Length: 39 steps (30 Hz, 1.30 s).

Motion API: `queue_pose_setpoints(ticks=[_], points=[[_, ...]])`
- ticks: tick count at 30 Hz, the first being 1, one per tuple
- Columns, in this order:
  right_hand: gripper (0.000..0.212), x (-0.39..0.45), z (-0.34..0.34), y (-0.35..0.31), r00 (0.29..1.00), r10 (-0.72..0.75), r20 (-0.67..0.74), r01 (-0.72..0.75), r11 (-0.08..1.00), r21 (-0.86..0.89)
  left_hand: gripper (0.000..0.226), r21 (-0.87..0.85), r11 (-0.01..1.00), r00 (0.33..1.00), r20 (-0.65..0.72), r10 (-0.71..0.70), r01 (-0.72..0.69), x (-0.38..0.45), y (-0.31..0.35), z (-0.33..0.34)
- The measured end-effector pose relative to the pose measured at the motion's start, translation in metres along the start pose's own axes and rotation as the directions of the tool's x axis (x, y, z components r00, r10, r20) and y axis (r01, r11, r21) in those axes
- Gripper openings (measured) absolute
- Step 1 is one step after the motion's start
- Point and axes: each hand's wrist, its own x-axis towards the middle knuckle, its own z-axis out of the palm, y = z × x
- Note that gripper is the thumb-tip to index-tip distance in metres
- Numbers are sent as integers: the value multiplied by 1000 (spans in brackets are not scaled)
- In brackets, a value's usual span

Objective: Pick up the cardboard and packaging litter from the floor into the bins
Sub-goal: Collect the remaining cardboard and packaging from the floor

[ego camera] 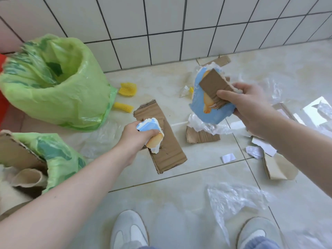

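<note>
The floor (pixel 161 194) is glossy pale beige tile with dark grout lines, meeting a wall of white square tiles (pixel 161 24) at the back. Two bins lined with light green plastic bags stand at the left: the far bin (pixel 59 83) gapes open, and the near bin (pixel 45 155) already holds cardboard scraps. Two yellow foam net pieces (pixel 128 89) lie just beside the far bin. A long brown corrugated cardboard strip (pixel 167 141) lies flat in the middle of the floor, with a smaller cardboard scrap (pixel 201 137) near it under crumpled clear film. A clear plastic sheet (pixel 233 200) lies near two white shoes (pixel 129 230). The left hand (pixel 134 139) clutches a crumpled blue-and-white printed wrapper (pixel 150 130) above the strip. The right hand (pixel 251 103) grips a torn blue printed card (pixel 206 105) and a small brown cardboard piece (pixel 213 85) together. No writing is legible.
</note>
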Motion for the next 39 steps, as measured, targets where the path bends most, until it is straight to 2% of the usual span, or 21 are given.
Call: queue_pose_setpoints(ticks=[6, 13, 16, 18, 22, 25, 29, 32, 35, 39], points=[[4, -28, 52, -36, 979, 16, 204, 19, 986, -164, 29, -193, 981, 999, -31, -28, 22, -41, 27, -58], [12, -64, 103, -98, 919, -25, 394, 135, 958, -254, 14, -242, 969, 990, -139, 11, -45, -101, 37, -134], [12, -84, 132, -122, 890, -22, 456, 185, 931, -316, 14, -166, 977, 960, -268, 82, -130, -126, 43, -171], [11, -99, 155, -135, 869, -41, 493, 240, 906, -349, 23, -108, 977, 925, -355, 135, -185, -143, 47, -197], [4, -130, 203, -152, 823, -84, 561, 351, 853, -387, 22, 38, 957, 796, -547, 260, -287, -169, 44, -245], [9, -151, 239, -155, 801, -114, 588, 406, 825, -393, 23, 130, 941, 723, -610, 324, -312, -181, 33, -271], [19, -168, 276, -150, 779, -161, 606, 466, 795, -388, 25, 323, 910, 672, -616, 410, -259, -185, 14, -289], [23, -176, 297, -148, 772, -204, 602, 511, 763, -396, 29, 376, 904, 658, -630, 411, -205, -185, 3, -293], [23, -185, 314, -141, 776, -187, 603, 522, 727, -446, 32, 423, 897, 652, -644, 399, -130, -185, -5, -295], [16, -199, 330, -127, 711, -245, 658, 673, 507, -538, 27, 534, 843, 585, -665, 465, -64, -186, -9, -300]])
